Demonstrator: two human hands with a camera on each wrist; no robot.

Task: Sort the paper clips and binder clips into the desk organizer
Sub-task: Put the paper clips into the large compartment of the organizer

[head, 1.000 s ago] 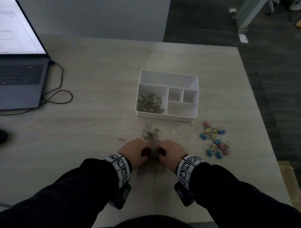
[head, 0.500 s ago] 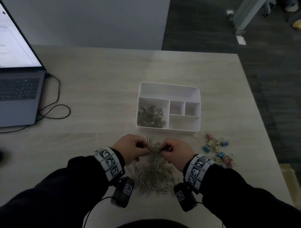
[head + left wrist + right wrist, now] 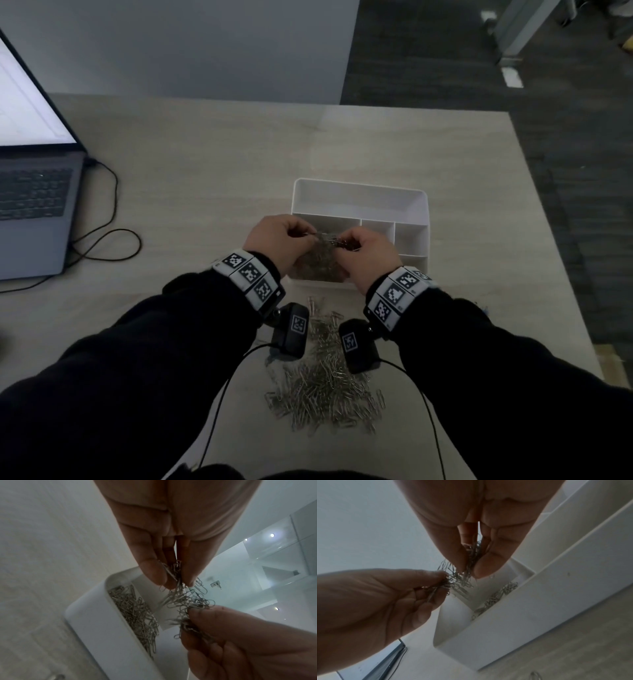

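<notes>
Both hands hold one tangled bunch of silver paper clips (image 3: 327, 237) above the front-left compartment of the white desk organizer (image 3: 359, 186). My left hand (image 3: 279, 241) pinches one end of the bunch (image 3: 181, 595), my right hand (image 3: 368, 255) the other end (image 3: 462, 577). Several paper clips (image 3: 137, 616) lie in that compartment below. A big pile of loose paper clips (image 3: 325, 387) stays on the table between my forearms. The binder clips are hidden behind my right arm.
An open laptop (image 3: 30, 192) stands at the left with a black cable (image 3: 109, 236) looping across the table (image 3: 205, 164). The organizer's other compartments (image 3: 409, 236) hold nothing. The table's right edge runs close to the organizer.
Both hands have lifted a bunch of paper clips from the pile and carried it forward, from the table to above the organizer's front-left compartment.
</notes>
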